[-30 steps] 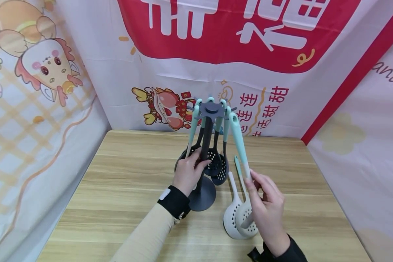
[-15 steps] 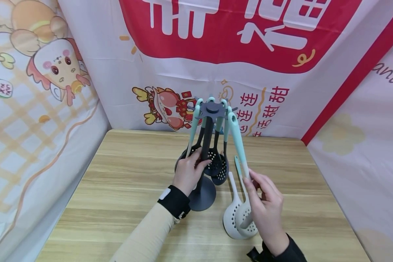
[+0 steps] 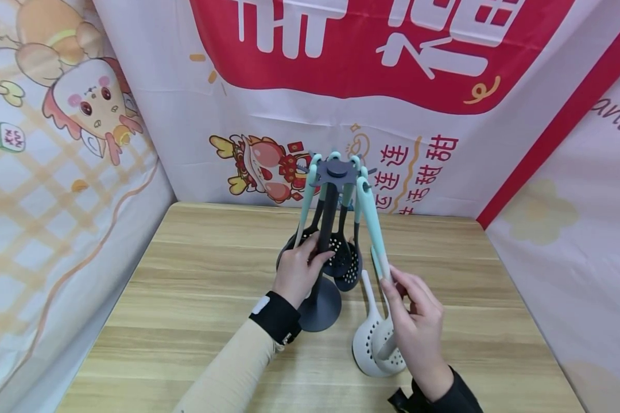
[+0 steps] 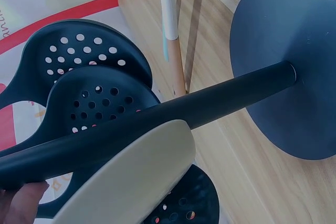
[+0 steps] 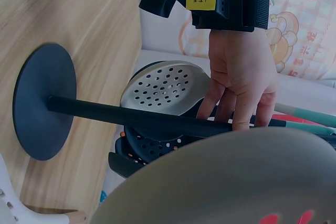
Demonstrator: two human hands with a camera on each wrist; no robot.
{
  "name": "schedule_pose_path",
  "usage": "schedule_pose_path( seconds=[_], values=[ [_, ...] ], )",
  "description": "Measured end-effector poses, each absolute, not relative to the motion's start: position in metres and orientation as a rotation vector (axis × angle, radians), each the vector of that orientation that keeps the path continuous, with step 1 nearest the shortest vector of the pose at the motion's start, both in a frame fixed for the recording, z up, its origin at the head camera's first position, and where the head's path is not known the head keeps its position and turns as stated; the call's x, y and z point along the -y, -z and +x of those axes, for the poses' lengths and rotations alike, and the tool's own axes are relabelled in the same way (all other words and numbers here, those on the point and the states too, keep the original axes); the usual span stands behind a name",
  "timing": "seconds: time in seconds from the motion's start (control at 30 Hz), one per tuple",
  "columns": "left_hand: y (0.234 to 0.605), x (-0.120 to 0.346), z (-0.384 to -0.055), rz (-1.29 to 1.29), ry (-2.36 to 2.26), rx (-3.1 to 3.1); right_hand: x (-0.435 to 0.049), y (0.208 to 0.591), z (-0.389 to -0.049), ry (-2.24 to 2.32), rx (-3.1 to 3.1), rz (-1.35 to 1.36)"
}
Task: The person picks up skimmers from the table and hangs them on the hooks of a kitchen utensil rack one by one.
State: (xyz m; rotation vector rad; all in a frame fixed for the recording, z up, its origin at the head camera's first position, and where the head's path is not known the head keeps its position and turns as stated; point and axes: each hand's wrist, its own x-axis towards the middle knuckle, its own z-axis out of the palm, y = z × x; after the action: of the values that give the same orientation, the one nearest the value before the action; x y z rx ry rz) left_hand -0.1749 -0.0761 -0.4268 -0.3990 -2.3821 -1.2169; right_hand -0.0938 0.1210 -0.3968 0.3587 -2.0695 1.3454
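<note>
My left hand [image 3: 301, 268] grips the dark post of a utensil stand [image 3: 330, 212], whose round base rests on the table. Dark slotted spoons [image 3: 339, 255] with mint handles hang from its top, and a pale perforated spoon [image 5: 163, 85] hangs beside the left hand. My right hand [image 3: 418, 321] pinches the pale shaft of a slotted utensil [image 3: 374, 223] with a mint handle. That handle's holed end is up at one of the stand's hooks. In the right wrist view its grey head [image 5: 236, 171] fills the foreground, with slots near the lower edge.
Two pale perforated skimmers [image 3: 364, 347] lie overlapping on the wooden table [image 3: 212, 315], right of the stand's base [image 3: 321, 310] and partly behind the right hand. A printed cloth [image 3: 289, 109] hangs behind the table's far edge, with more cloth at both sides.
My right hand has shifted slightly left, bringing the mint handle's end closer to the stand's top; a dark hook tip now shows by its hole. The left hand stays on the post.
</note>
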Motion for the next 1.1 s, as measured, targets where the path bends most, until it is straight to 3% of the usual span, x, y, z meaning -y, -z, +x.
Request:
schedule_pose_path(
  seconds=[1.1],
  values=[
    [0.428,0.076,-0.177,-0.374,1.205,2.406,-0.108,0.416,-0.133,-1.188,2.047,0.555]
  ],
)
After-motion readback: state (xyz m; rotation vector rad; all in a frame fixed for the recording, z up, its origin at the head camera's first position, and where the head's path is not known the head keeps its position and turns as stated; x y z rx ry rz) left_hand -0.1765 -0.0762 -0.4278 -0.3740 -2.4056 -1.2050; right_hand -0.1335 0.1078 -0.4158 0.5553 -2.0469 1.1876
